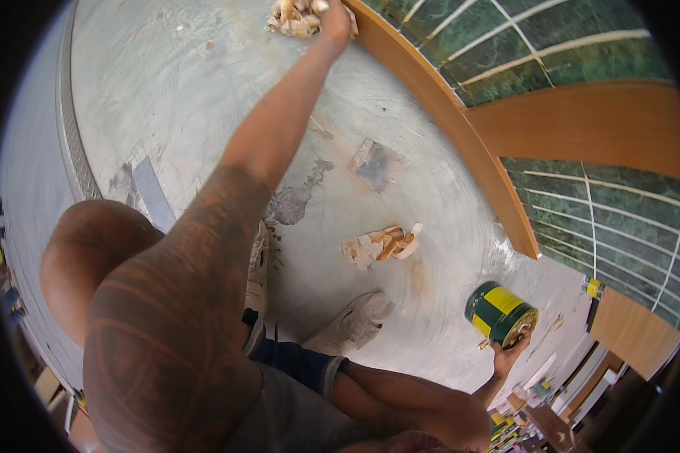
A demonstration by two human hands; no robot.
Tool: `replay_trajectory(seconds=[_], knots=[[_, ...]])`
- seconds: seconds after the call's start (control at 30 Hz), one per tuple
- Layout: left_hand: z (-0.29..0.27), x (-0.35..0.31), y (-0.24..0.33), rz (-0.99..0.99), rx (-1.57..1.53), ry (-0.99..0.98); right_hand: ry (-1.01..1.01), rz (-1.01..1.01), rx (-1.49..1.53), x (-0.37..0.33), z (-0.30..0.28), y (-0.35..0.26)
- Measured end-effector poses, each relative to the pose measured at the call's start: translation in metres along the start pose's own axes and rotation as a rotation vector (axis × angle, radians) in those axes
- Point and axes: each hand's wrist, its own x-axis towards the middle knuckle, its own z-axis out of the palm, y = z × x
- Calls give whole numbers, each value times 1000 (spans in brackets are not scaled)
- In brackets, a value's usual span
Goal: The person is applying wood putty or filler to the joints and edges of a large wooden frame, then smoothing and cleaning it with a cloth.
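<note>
At the top edge, my left hand closes on a wad of crumpled beige and brown paper, beside the orange-brown board. Its fingertips are hidden. On the right, my right hand grips a dark green can with a yellow band by its lower end. The can is tilted, and its metal end faces my hand. Between my arms, another crumpled piece of tan paper with a pale strip lies on the grey floor.
The brown wooden board runs along green tiles with pale grout lines. A square scuffed patch and a dark stain mark the floor. My shoe stands near the middle. Boxes and assorted goods crowd the lower right.
</note>
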Motion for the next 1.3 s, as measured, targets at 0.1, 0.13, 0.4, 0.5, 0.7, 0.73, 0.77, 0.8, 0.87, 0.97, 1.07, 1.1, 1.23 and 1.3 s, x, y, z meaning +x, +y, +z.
replay_trajectory(seconds=[0.1, 0.13, 0.4, 0.5, 0.7, 0.73, 0.77, 0.8, 0.87, 0.97, 1.07, 1.1, 1.23, 1.3], knots=[[86, -62, -42, 30, -24, -9, 22, 28, 34, -2, -4, -9], [157, -132, -60, 82, -84, -18, 44, 51, 10, -11, -12, -9], [176, -171, -65, -30, -124, -122, 53, 59, 105, -8, -7, -8], [181, -172, -75, 111, -167, -40, 54, -4, -12, -5, -4, -9], [257, -326, -126, 261, 194, -361, 52, 6, 78, -4, 5, -8], [245, -293, -136, 283, 116, -254, 27, -27, 80, 5, 16, -11], [256, -273, -110, 441, 77, 190, 35, 22, 54, -1, 9, -10], [226, -252, -96, 16, -66, -186, 48, 52, 40, -5, 1, -8], [191, -199, -75, 219, -131, -47, 67, 24, 4, -4, -3, -13], [177, -188, -93, 87, 30, -37, 50, 7, 15, 1, 1, -15], [236, -292, -163, 507, 310, -187, -7, -50, 43, 17, 23, -20], [269, -342, -155, 244, 302, -458, 34, -32, 68, 0, 7, -10], [256, -262, -145, 385, 188, -20, -27, -66, 40, 10, 13, -14], [219, -216, -104, 66, 91, -154, 35, 75, -192, -16, -16, -12]])
